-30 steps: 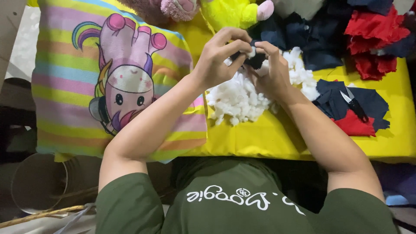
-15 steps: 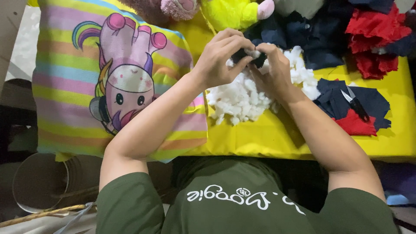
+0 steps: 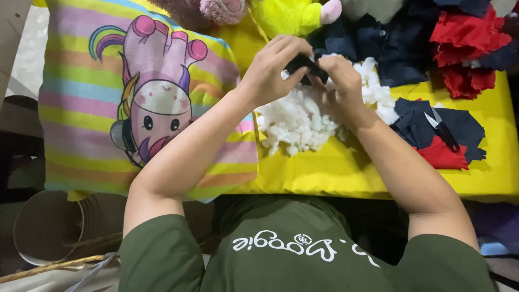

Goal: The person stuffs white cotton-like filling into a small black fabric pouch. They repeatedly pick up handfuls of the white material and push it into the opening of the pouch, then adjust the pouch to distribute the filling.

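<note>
Head view looks straight down past a green shirt (image 3: 303,254) and two bare forearms reaching out over a yellow cloth (image 3: 346,173) that covers the work surface. Landmark for everything here is the heap of white stuffing (image 3: 303,121) lying on that cloth. Just beyond the heap's far edge, the left hand (image 3: 273,67) and the right hand (image 3: 340,81) meet, both curled and pinching a small dark fabric piece (image 3: 305,65) between thumbs and fingertips; the piece hangs just above the stuffing, mostly covered by the fingers. Left of the heap lies a striped pillow (image 3: 146,108) printed with a cartoon unicorn, its near edge overhanging the cloth. Right of the heap sit navy and red scraps (image 3: 438,143) with small black snips (image 3: 444,130) resting on top. Farther away than the heap, a bright yellow plush toy (image 3: 292,16) and a pink plush toy (image 3: 216,8) lie at the top edge, and to their right a larger pile of dark blue and red fabric (image 3: 432,38) is bunched up.
</note>
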